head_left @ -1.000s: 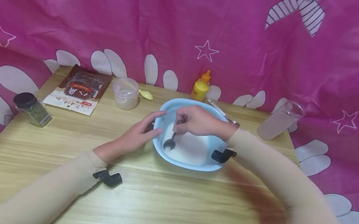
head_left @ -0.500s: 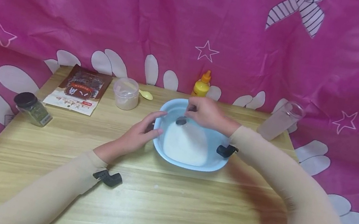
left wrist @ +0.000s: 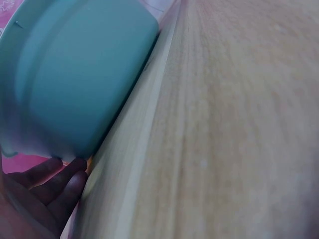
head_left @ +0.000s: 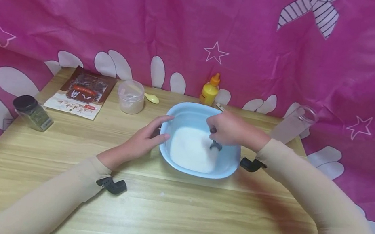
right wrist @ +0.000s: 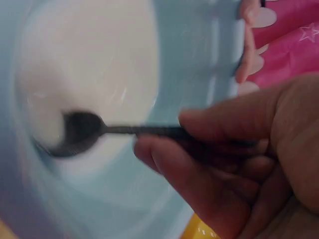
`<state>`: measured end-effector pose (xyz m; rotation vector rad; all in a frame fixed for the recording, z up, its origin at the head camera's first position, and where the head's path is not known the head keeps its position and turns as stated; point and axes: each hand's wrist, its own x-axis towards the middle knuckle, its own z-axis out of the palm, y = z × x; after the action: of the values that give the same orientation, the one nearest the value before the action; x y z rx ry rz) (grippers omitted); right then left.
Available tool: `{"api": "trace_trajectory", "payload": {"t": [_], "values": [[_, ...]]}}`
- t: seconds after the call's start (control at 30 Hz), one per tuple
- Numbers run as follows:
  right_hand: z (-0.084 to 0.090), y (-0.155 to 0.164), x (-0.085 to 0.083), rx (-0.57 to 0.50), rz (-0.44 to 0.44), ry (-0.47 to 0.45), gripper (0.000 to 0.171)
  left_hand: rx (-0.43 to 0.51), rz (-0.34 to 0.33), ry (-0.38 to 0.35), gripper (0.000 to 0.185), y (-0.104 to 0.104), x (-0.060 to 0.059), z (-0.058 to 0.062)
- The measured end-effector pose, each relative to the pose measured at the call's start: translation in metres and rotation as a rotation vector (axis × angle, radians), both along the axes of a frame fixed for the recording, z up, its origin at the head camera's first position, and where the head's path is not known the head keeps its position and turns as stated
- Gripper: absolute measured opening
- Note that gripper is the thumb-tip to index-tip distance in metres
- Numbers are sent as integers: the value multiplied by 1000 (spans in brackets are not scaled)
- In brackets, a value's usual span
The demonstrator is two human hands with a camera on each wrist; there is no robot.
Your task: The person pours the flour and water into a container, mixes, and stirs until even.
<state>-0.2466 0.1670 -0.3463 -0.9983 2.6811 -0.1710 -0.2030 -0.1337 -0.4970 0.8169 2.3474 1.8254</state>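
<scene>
Evidently mid-stir, to judge by the blur in the right wrist view. Largest first: wooden table [head_left: 171,221], pale and wide, under everything. Next, light blue basin [head_left: 188,111], near the table's middle, a little toward the far edge, flat on the wood. Inside, white contents [head_left: 191,150], pooled on the bottom; whether liquid or powder, hard to tell.

Then the left hand [head_left: 143,140]: forearm flat along the table, fingers nearly straight and relaxed, pressed against the basin's left wall, thumb at the rim. Gripping nothing, only bracing. Seen also in the left wrist view as fingertips [left wrist: 55,184] touching the basin's underside edge [left wrist: 79,74].

Then the right hand [head_left: 231,130]: poised over the basin's right half, wrist bent down, fingers curled. Clenched round the handle of a dark spoon [head_left: 215,146], thumb and forefinger pinching it, as shown close up [right wrist: 239,164].

Smallest, the spoon itself [right wrist: 82,130]: bowl dipped into the white contents near the basin's right side, handle rising into the fist.

For the next move, probably: a steady brace on the left wall, a firm pinch on the handle, a sweep kept low and inside the rim, to avoid slopping over.
</scene>
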Motion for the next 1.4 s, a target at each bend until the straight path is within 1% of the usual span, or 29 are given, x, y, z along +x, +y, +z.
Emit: {"api": "trace_trajectory", "payload": {"t": [0.1, 0.2, 0.27, 0.33, 0.47, 0.53, 0.63, 0.7, 0.8, 0.9, 1.0, 1.1, 1.2, 1.27, 1.33, 1.4], "values": [[-1, -4, 5, -24, 27, -122, 27, -5, 4, -4, 60, -1, 0, -1], [-3, -12, 10, -86, 53, -244, 26, -7, 5, -6, 60, -1, 1, -1], [-6, -17, 12, -147, 58, -295, 25, -6, 6, -7, 60, -1, 1, -1], [-10, -23, 11, -218, 50, -324, 24, -4, 6, -7, 61, 0, 2, 0], [-20, -33, 7, -359, -14, -344, 19, 2, 1, -4, 61, 1, 3, -1], [-26, -37, 5, -418, -47, -327, 17, 2, 0, -7, 61, 2, 3, -2], [-32, -40, -2, -473, -81, -266, 15, 1, -1, -15, 61, 2, 2, -3], [-33, -40, -7, -482, -96, -200, 14, 7, -2, -13, 60, 2, 2, -3], [-33, -35, -14, -464, -132, -96, 13, 6, 0, -9, 60, 2, 1, -3], [-31, -27, -19, -436, -178, -17, 13, 0, -1, -7, 59, 2, 1, -4], [-29, -19, -20, -403, -203, 31, 14, -5, -1, -11, 60, 1, 0, -4], [-25, -11, -18, -360, -191, 72, 17, -12, 5, -11, 60, 0, 1, -2], [-19, -5, -15, -286, -178, 95, 22, -20, 11, -10, 60, -1, 1, 0], [-14, -1, -12, -222, -167, 91, 25, -22, 10, -9, 60, -1, 1, 1], [-9, 1, -8, -159, -151, 60, 27, -21, 9, -11, 61, -1, 1, 1], [-4, 0, -4, -116, -118, 0, 28, -20, 9, -11, 61, -1, 1, 1]]}}
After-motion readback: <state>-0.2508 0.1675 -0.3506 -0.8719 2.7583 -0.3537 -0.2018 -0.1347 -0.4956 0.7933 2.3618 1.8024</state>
